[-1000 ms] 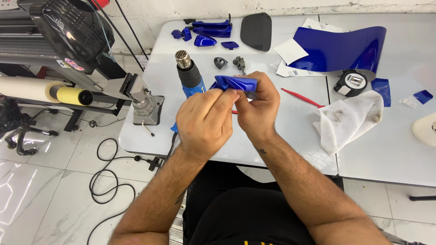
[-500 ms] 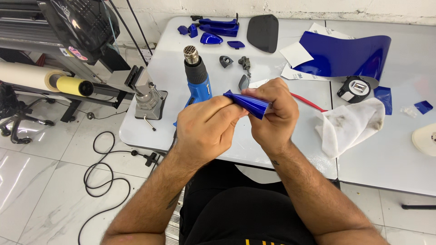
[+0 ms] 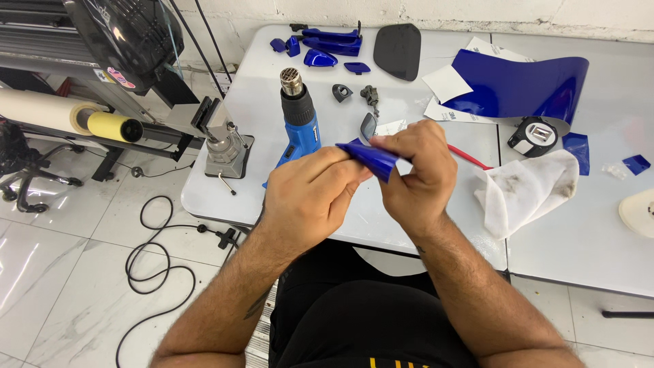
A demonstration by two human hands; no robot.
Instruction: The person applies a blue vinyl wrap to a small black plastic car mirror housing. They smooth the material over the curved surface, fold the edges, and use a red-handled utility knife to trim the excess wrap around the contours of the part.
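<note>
while both hands pinch the blue part (image 3: pixel 371 160) above the near table (image 3: pixel 259 197) edge, left hand (image 3: pixel 310 197) grips its left end and right hand (image 3: pixel 415 174) presses film over the right. wrapping looks midway; next move probably needs firm smoothing. blue heat gun (image 3: pixel 300 119) stands just beyond.

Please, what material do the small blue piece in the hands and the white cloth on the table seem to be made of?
The blue piece, held by the left hand and right hand, looks like hard plastic under glossy film; it shines and keeps sharp edges. The white cloth looks like soft woven fabric, matte, crumpled and stained.
</note>
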